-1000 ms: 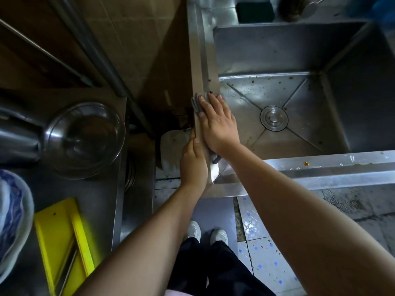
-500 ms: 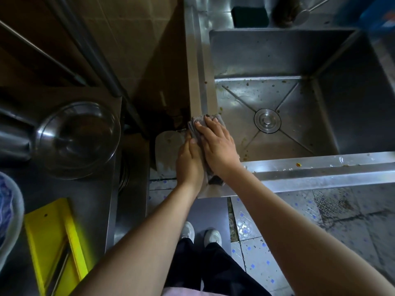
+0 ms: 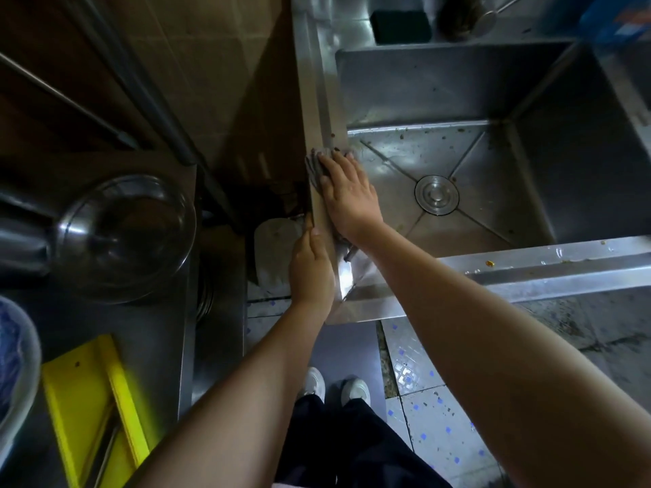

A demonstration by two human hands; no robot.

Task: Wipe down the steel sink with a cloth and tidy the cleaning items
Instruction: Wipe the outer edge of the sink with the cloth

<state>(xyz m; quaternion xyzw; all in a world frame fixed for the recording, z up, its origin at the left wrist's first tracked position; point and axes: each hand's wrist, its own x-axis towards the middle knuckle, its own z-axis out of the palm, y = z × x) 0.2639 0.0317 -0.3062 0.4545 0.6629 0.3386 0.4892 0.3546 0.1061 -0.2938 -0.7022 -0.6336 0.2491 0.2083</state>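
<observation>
Your right hand lies flat, fingers straight and together, pressing the grey cloth onto the left rim of the steel sink. The cloth peeks out past your fingertips, bunched on the rim's edge. More grey shows under your wrist, close to the near-left corner. Your left hand holds that same rim nearer to you: the thumb lies along the top and the fingers fold over the outer side, out of sight. The two hands sit just beside each other on the rim.

Inside the basin, brown specks dot the floor around the drain. A dark sponge rests on the far ledge. Off to the left, a steel bowl and a yellow slicer sit on the table.
</observation>
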